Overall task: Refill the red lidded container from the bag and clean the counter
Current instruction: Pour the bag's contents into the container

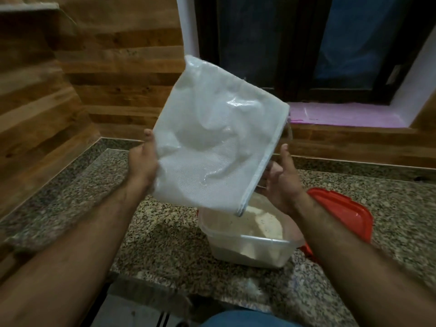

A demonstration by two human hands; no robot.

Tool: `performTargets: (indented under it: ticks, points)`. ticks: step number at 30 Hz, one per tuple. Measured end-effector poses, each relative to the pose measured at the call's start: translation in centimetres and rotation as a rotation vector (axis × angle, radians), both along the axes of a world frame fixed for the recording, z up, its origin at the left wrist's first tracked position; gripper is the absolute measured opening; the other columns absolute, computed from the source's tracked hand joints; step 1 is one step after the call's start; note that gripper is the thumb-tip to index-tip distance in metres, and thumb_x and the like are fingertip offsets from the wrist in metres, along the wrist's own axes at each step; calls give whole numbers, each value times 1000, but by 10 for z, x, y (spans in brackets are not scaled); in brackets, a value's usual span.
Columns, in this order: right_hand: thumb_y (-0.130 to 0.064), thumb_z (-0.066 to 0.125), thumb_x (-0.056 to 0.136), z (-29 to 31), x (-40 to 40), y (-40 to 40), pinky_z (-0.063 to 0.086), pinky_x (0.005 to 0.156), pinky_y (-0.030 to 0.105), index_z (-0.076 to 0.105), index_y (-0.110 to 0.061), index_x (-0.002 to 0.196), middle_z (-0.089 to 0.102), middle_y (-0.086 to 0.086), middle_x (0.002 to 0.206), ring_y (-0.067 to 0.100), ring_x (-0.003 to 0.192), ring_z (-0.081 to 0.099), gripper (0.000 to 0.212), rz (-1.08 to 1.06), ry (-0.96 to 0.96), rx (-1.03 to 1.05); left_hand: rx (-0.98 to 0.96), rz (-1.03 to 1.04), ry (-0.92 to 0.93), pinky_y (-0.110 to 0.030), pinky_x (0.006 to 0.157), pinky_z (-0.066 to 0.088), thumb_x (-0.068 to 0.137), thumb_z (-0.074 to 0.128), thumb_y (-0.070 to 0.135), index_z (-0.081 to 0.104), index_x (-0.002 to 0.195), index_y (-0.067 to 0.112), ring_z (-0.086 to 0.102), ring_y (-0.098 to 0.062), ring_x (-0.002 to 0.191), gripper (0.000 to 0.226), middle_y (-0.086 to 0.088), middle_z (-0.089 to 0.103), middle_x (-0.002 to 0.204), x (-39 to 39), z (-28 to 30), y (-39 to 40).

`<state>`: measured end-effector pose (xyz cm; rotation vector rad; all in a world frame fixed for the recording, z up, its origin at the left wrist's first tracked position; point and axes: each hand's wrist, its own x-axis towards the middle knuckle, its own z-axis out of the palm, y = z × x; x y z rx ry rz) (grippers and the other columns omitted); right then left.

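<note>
A white woven plastic bag (pixel 217 138) is held tilted above a clear plastic container (pixel 247 246) on the granite counter. Its lower corner hangs over the container's opening. The container holds pale flour-like powder. My left hand (pixel 142 161) grips the bag's left edge. On the bag's right side my right hand (pixel 280 180) holds its seamed edge, fingers partly hidden behind it. The red lid (pixel 342 213) lies on the counter just right of the container, partly behind my right forearm.
The speckled granite counter (pixel 165 244) runs to wood-panelled walls (pixel 94 79) at the left and back. A dark window with a pink sill (pixel 342 114) is at the back right. The counter's front edge lies near my body.
</note>
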<state>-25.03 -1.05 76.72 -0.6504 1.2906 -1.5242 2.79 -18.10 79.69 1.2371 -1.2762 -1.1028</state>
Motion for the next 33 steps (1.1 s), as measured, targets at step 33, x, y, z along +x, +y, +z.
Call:
performTargets:
  ticks: [33]
  points:
    - [-71, 80, 77, -11, 60, -6, 61, 99, 47, 74, -29, 126, 80, -10, 116, 11, 107, 77, 65, -43, 512, 151, 89, -181, -1, -43, 69, 65, 103, 36, 75, 78, 101, 17, 79, -28, 84, 72, -5, 82, 96, 11, -10, -32]
